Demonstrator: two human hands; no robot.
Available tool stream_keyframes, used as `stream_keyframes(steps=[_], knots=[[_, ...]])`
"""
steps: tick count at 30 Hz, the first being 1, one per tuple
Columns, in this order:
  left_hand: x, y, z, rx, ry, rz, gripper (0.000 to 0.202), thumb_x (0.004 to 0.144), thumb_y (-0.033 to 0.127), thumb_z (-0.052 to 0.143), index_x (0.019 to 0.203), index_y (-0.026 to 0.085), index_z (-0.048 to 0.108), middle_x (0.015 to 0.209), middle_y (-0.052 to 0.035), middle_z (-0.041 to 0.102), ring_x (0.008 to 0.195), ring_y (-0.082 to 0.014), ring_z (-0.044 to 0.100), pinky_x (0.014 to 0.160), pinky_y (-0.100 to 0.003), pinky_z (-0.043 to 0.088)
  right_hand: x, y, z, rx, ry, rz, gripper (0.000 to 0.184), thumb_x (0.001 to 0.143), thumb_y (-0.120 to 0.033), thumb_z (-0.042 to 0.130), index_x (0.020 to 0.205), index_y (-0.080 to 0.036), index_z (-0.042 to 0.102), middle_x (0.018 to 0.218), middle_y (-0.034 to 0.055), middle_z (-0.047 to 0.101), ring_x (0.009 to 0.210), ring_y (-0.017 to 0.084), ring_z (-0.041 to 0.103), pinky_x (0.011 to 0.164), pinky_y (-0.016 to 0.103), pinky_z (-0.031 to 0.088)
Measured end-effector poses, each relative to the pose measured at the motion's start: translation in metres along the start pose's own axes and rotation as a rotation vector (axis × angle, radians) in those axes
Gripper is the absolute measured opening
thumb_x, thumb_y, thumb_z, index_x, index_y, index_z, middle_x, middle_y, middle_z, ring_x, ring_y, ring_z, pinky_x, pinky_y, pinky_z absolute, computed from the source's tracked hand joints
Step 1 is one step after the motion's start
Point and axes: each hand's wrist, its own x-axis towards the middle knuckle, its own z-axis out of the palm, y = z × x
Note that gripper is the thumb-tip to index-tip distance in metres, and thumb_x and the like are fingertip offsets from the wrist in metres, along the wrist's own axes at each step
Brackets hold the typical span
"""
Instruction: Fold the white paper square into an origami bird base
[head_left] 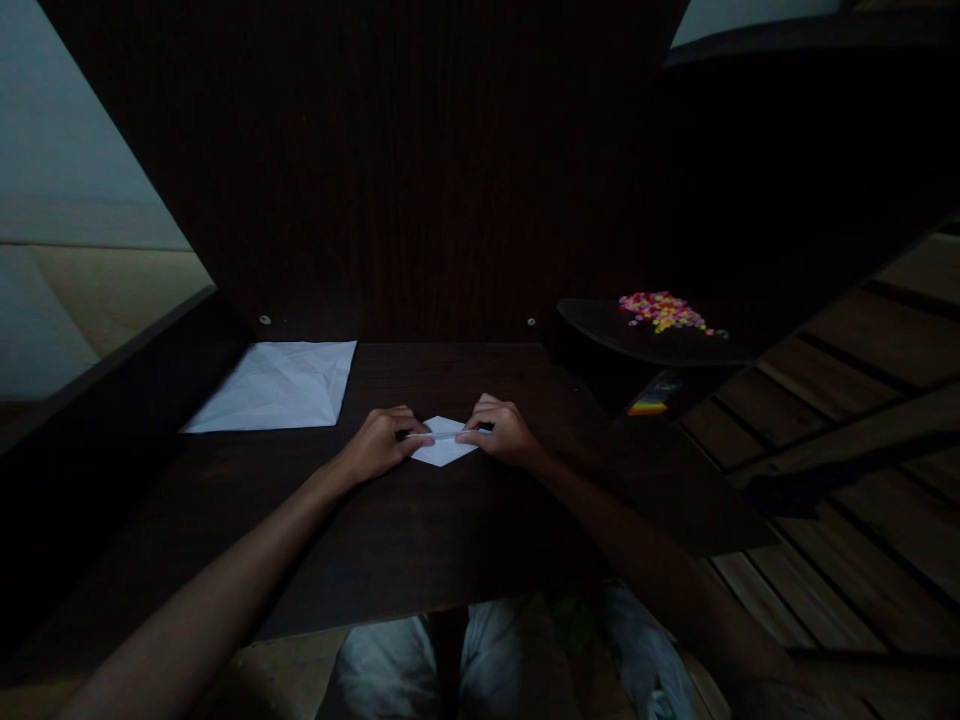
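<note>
A small folded sheet of white paper [441, 453], diamond-like in outline, lies on the dark wooden desk [420, 540] in front of me. Across its middle runs a raised fold. My left hand [382, 440] pinches that fold at the left end, thumb against fingers. At the right end my right hand [501, 430] grips it the same way, with the thumb pointing inward. Both hands rest close to the desk surface, and the fingers partly cover the paper's two side corners.
Creased white paper sheets [289, 385] lie at the back left, beside a low side panel [112, 400]. On a small shelf [600, 325] at the right is a heap of tiny colourful pieces [664, 312]. A tall dark panel [420, 170] closes off the back.
</note>
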Motion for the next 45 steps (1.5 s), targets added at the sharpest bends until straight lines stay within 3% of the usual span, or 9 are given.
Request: stream_keyframes(steps=[12,22,37,40,45], knots=[[0.0,0.002,0.003,-0.021,0.004,0.044,0.016,0.085,0.03,0.063,0.079,0.016,0.07,0.076,-0.0036,0.067,0.071,-0.0149,0.059,0.066,-0.026,0.044,0.0,0.001,0.004,-0.007,-0.003,-0.037,0.012,0.074,-0.026,0.075,0.069,-0.016,0.07,0.067,0.0034,0.065,0.068,0.016,0.053,0.062,0.028,0.041],[0.003,0.007,0.005,-0.052,-0.001,0.066,0.017,0.084,0.031,0.064,0.078,0.017,0.072,0.07,-0.0023,0.064,0.068,-0.0145,0.056,0.064,-0.026,0.042,0.001,-0.003,0.005,0.054,-0.016,-0.077,0.028,0.081,-0.04,0.067,0.067,-0.017,0.073,0.058,0.0033,0.061,0.063,0.015,0.05,0.057,0.027,0.038],[0.001,0.001,-0.003,-0.019,-0.023,0.071,0.027,0.082,0.038,0.066,0.065,0.017,0.07,0.064,-0.0027,0.063,0.066,-0.0153,0.054,0.062,-0.027,0.04,0.001,-0.002,0.002,0.055,-0.012,-0.103,0.029,0.082,-0.039,0.066,0.066,-0.015,0.073,0.056,0.0038,0.059,0.062,0.015,0.05,0.056,0.028,0.038],[0.0,0.001,-0.004,0.065,-0.044,0.117,0.026,0.084,0.037,0.064,0.07,0.016,0.071,0.065,-0.0034,0.063,0.069,-0.0161,0.054,0.064,-0.028,0.04,0.001,-0.002,0.004,0.039,-0.011,-0.119,0.03,0.083,-0.039,0.065,0.066,-0.016,0.073,0.056,0.0036,0.059,0.062,0.015,0.05,0.056,0.028,0.037],[0.0,0.006,0.001,0.103,-0.056,0.17,0.021,0.09,0.03,0.057,0.093,0.017,0.072,0.081,-0.0058,0.066,0.08,-0.0173,0.056,0.073,-0.029,0.043,0.002,-0.004,0.01,0.033,-0.011,-0.137,0.029,0.084,-0.039,0.064,0.067,-0.016,0.073,0.057,0.0032,0.06,0.063,0.015,0.05,0.059,0.029,0.039]])
